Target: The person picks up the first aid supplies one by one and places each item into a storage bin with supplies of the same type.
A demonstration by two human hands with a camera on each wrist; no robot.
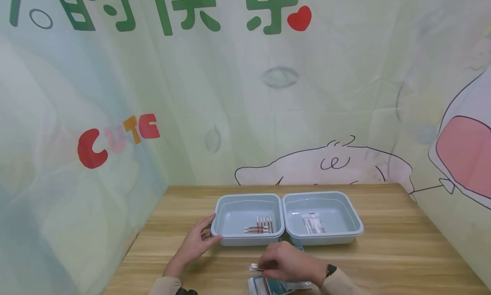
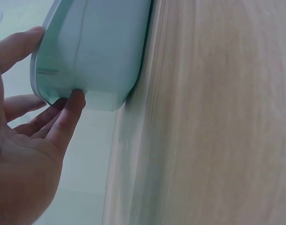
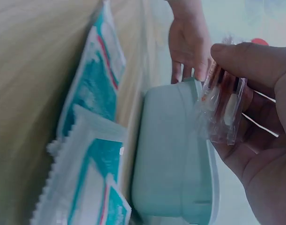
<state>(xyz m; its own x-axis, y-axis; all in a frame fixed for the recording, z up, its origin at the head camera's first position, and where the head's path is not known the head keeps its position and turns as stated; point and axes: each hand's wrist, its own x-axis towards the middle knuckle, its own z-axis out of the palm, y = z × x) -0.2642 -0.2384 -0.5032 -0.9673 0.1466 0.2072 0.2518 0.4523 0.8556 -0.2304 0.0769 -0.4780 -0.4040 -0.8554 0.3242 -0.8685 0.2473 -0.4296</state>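
My left hand (image 1: pixel 193 244) grips the left end of a pale blue plastic basin (image 1: pixel 230 217), its thumb at the rim and fingertips against the outer wall (image 2: pixel 96 61). Several cotton swabs (image 1: pixel 264 225) with reddish-brown sticks and white tips lie inside that basin. In front of it, my right hand (image 1: pixel 293 263) pinches a small clear packet of swabs (image 3: pixel 224 105) between thumb and fingers; at least two white tips show through the film. Below this hand lie teal and white packets (image 1: pixel 270 286), seen close up in the right wrist view.
A second pale blue basin (image 1: pixel 341 214) stands against the first on its right. It contains a white printed packet (image 1: pixel 313 223). Both stand on a wood-grain table (image 1: pixel 399 244), with a printed cloth backdrop (image 1: pixel 215 94) behind and at the sides.
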